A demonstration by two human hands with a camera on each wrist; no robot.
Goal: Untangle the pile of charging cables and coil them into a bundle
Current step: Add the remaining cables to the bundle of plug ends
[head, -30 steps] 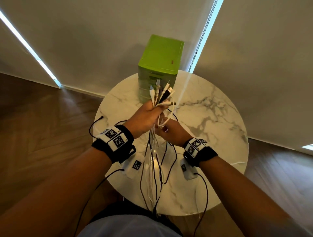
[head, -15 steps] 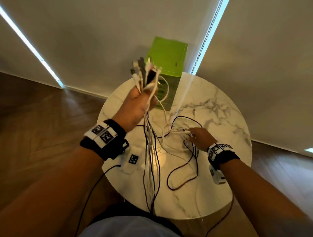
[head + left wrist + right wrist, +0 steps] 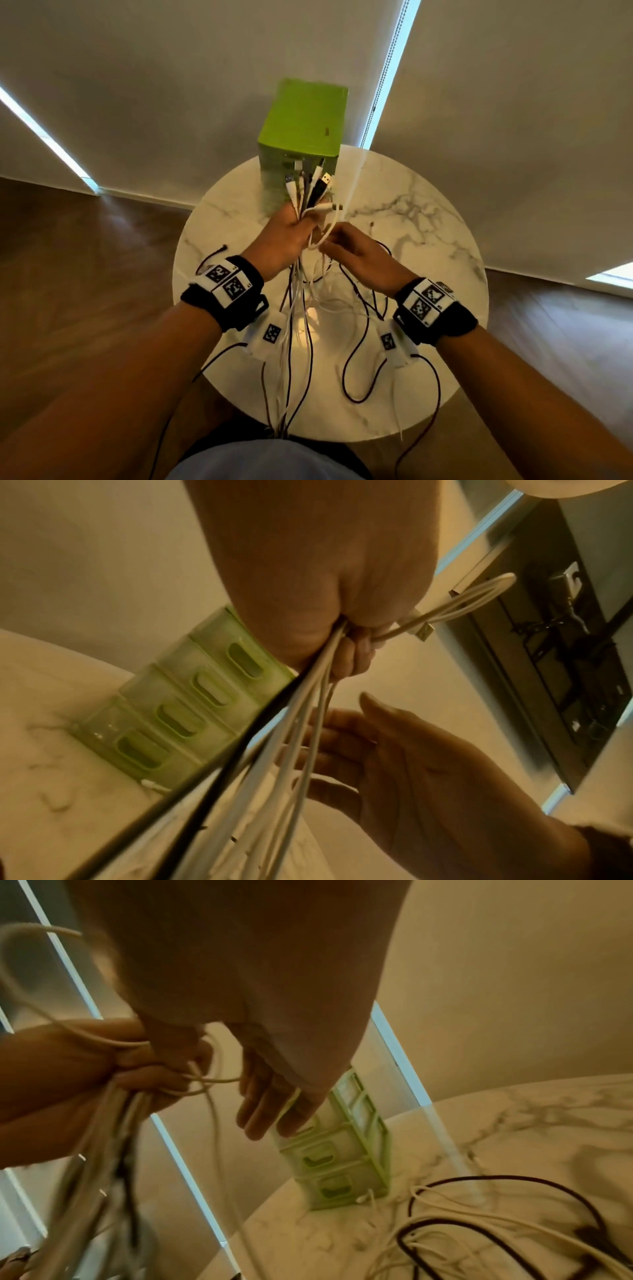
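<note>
My left hand (image 3: 286, 236) grips a bundle of white and black charging cables (image 3: 298, 308) above the round marble table (image 3: 428, 240). Their plugs (image 3: 315, 185) stick up out of the fist, and the strands hang down past the table's near edge. A white loop (image 3: 479, 596) with a USB plug juts from the fist (image 3: 325, 588). My right hand (image 3: 349, 246) is close beside the left, fingers straight (image 3: 267, 1110), palm toward the hanging strands (image 3: 308, 750); it grips nothing. More cables lie loose on the table, among them a dark one (image 3: 356, 400).
A green stack of small drawers (image 3: 305, 120) stands at the table's far edge, just behind my hands. Loose black and white cables (image 3: 514, 1179) spread over the right half of the table. Wood floor surrounds the table; window blinds hang behind it.
My left hand has come down and right from its raised position, back in front of the green drawers. My right hand has left the cables on the table and risen to the bundle.
</note>
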